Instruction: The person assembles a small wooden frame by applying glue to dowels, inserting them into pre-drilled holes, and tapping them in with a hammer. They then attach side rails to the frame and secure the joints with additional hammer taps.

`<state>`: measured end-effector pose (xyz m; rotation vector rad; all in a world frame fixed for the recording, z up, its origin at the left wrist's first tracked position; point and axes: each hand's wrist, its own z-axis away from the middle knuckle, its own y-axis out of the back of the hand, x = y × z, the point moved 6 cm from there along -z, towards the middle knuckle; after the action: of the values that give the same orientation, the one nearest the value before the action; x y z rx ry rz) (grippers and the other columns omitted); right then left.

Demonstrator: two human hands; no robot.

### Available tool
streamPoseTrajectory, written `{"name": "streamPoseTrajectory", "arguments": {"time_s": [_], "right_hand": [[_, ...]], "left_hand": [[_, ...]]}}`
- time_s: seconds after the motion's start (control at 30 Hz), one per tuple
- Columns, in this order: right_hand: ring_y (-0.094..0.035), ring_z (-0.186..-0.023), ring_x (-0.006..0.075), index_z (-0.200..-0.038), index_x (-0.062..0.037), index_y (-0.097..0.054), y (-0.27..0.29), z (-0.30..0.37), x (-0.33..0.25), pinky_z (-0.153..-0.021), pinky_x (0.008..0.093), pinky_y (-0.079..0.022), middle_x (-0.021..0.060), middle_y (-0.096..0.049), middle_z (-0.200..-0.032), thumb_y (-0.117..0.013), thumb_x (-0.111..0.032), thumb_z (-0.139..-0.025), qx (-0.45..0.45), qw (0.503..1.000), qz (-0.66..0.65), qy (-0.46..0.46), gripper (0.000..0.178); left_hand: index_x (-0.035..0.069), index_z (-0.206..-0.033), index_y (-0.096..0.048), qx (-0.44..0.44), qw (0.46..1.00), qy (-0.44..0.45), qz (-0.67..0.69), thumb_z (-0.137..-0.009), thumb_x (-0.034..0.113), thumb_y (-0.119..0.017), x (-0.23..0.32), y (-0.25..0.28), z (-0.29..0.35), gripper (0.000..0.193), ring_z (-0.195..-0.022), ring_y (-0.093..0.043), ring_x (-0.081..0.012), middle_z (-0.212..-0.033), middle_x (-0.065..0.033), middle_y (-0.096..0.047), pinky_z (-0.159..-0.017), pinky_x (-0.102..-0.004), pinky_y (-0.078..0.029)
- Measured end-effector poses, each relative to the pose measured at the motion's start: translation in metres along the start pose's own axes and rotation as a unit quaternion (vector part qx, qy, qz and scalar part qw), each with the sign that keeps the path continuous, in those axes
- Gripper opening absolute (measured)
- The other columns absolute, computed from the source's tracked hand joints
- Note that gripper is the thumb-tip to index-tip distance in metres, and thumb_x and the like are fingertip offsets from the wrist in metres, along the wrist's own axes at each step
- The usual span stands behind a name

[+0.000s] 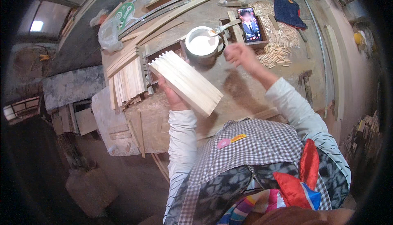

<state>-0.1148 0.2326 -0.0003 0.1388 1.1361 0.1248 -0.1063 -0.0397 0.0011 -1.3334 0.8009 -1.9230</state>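
Note:
My left hand (172,93) grips a box-shaped pale wooden block (188,81) from its lower left side. The block looks made of slats side by side, tilted, with small peg-like ends along its far edge. My right hand (241,56) is closed in the air, just right of a mug (200,48) of white liquid; what its fingers hold, if anything, is hidden. Across the mug's right rim lies a flat stick or brush (224,27), smeared white at its tip.
A lit phone (249,25) leans on a small wooden box, beside a heap of short dowels (278,55) and a dark cap (288,11). Stacked slats (127,79) lie at left; a hammer (305,86) is at right. Plastic bags (109,38) sit at the far left.

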Motion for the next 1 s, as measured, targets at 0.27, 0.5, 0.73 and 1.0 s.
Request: {"name": "streamPoseTrajectory", "arguments": {"time_s": [0.27, 0.5, 0.73, 1.0], "right_hand": [[-0.052, -0.136, 0.0404, -0.154, 0.0123, -0.023, -0.08, 0.105, -0.024, -0.113, 0.0425, -0.041, 0.036, -0.048, -0.145, -0.088, -0.051, -0.071, -0.167, 0.976, 0.107, 0.09, 0.123], [-0.063, -0.115, 0.0411, -0.136, 0.0069, -0.047, -0.046, 0.093, -0.018, -0.098, 0.0488, -0.051, 0.0268, -0.063, -0.122, -0.086, -0.042, -0.069, -0.136, 0.959, 0.229, 0.098, 0.092], [-0.062, -0.103, 0.0424, -0.126, 0.0073, -0.053, -0.054, 0.094, -0.025, -0.092, 0.0489, -0.049, 0.0265, -0.063, -0.11, -0.087, -0.042, -0.062, -0.22, 0.804, 0.505, 0.224, 0.087], [-0.064, -0.099, 0.0399, -0.121, 0.0058, -0.057, -0.061, 0.093, -0.053, -0.089, 0.0484, -0.05, 0.0232, -0.066, -0.109, -0.085, -0.058, -0.064, -0.33, 0.763, 0.506, 0.228, 0.09]], "left_hand": [[0.007, -0.157, -0.035, -0.035, 0.995, -0.054, -0.07, -0.093, 0.067, -0.061, -0.014, -0.026, 0.012, 0.092, -0.136, -0.051, -0.0308, -0.149, -0.0162, -0.05, -0.113, -0.0453, -0.043], [0.003, -0.163, -0.011, 0.091, 0.883, -0.217, -0.406, -0.084, 0.038, -0.082, 0.025, -0.018, 0.037, 0.112, -0.15, -0.029, -0.0377, -0.164, -0.023, -0.024, -0.124, -0.0489, -0.023], [-0.003, -0.161, -0.016, -0.285, 0.516, -0.182, -0.787, -0.057, 0.024, -0.097, -0.028, -0.075, 0.079, 0.134, -0.147, -0.031, -0.0494, -0.157, -0.0277, -0.035, -0.122, -0.0559, -0.024], [-0.006, -0.161, -0.016, -0.313, 0.659, 0.037, -0.683, -0.059, 0.029, -0.094, -0.055, -0.068, 0.067, 0.134, -0.141, -0.047, -0.0442, -0.155, -0.0296, -0.043, -0.116, -0.0449, -0.04]]}}
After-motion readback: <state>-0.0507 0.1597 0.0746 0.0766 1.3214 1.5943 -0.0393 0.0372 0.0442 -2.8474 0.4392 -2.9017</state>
